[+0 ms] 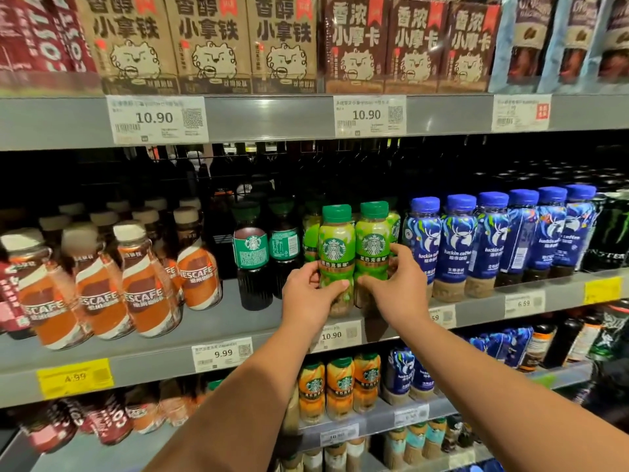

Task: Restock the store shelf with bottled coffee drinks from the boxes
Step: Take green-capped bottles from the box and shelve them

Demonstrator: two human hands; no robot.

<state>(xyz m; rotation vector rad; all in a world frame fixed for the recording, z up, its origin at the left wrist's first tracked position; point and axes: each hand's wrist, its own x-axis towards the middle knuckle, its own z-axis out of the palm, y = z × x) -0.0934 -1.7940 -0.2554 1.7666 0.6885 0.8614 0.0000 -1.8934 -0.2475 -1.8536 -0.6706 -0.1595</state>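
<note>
On the shelf (211,321), both grips (306,294) (398,287) hold green bottles (337,250) (372,247).

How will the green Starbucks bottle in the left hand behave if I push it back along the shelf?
The green bottle looks full, so probably heavy for its size. It is tall and narrow, so a push near the cap may tip it against the neighbouring bottle. Its glossy sleeve could slip in the left hand.

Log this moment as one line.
left hand: grips left green bottle | right hand: grips right green bottle | bottles: upright, side by side, shelf front
</note>
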